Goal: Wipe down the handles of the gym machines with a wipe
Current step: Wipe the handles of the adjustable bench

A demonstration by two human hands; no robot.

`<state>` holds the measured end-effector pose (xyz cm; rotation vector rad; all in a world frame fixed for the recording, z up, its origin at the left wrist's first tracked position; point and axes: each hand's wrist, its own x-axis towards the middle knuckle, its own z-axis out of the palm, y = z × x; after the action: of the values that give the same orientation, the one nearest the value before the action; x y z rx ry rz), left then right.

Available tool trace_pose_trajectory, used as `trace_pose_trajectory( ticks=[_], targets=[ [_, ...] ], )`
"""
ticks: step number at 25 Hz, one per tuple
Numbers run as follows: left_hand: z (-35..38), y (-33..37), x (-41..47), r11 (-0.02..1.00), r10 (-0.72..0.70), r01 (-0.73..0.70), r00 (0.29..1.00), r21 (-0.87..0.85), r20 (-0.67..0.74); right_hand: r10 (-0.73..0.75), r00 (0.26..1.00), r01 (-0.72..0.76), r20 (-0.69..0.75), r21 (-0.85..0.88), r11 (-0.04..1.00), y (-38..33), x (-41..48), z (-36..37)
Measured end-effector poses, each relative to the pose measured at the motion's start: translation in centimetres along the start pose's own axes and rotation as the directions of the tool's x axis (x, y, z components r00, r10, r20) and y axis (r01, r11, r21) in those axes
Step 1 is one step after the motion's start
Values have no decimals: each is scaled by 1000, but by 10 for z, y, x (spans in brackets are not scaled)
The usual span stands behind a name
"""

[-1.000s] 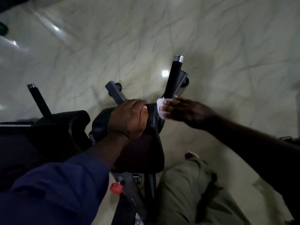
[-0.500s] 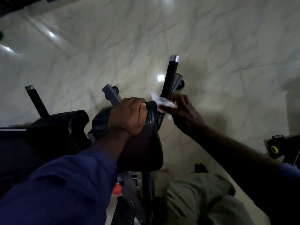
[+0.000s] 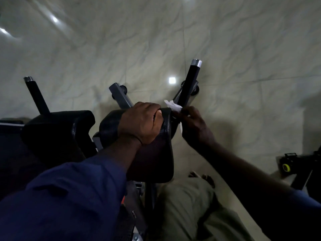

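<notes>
Your left hand (image 3: 140,122) is curled over the top edge of the black arm pad (image 3: 156,153), fingers wrapped down its far side and gripping it. Your right hand (image 3: 194,124) reaches in from the right and pinches the white wipe (image 3: 173,106), fingers bent round it. The wipe sits crumpled at the bottom end of the right handle (image 3: 190,84), just past the pad's upper right corner, and part of it sticks up above your fingertips. That handle is a black bar with a silver cap, tilted up and away from you; most of its length above the wipe is bare.

To the left, a second black pad (image 3: 57,129) lies just beside the first, and the left handle (image 3: 35,94) rises behind it, well apart from both hands. Between the two handles a grey frame tube (image 3: 119,96) slants up from behind the gripped pad. Your dark blue sleeve (image 3: 60,197) fills the lower left, olive trousers (image 3: 191,206) the lower middle. A pale marbled tile floor (image 3: 243,49) lies under everything, and a dark object with a yellow wheel (image 3: 286,166) shows at the right edge.
</notes>
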<state>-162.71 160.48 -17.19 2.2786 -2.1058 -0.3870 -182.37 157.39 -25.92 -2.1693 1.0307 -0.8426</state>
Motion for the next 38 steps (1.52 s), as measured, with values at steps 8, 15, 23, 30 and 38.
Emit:
trace_pose_trajectory(
  ticks=[8, 15, 23, 30, 38],
  targets=[
    [-1, 3, 0, 1000, 16, -16, 1000, 0, -15, 210, 959, -209, -193, 25, 978, 11, 54, -6],
    [-1, 4, -1, 999, 19, -18, 999, 35, -34, 223, 956, -205, -188, 110, 972, 23, 75, -13],
    [1, 2, 2, 999, 47, -46, 997, 10, -60, 186, 965, -174, -184, 81, 981, -18, -18, 19],
    [0, 3, 0, 999, 45, -44, 998, 30, -42, 303, 851, -283, -429, 112, 953, 39, 113, -23],
    [0, 3, 0, 997, 77, -77, 995, 3, -58, 225, 963, -215, -145, 82, 973, -5, 9, 8]
  ],
)
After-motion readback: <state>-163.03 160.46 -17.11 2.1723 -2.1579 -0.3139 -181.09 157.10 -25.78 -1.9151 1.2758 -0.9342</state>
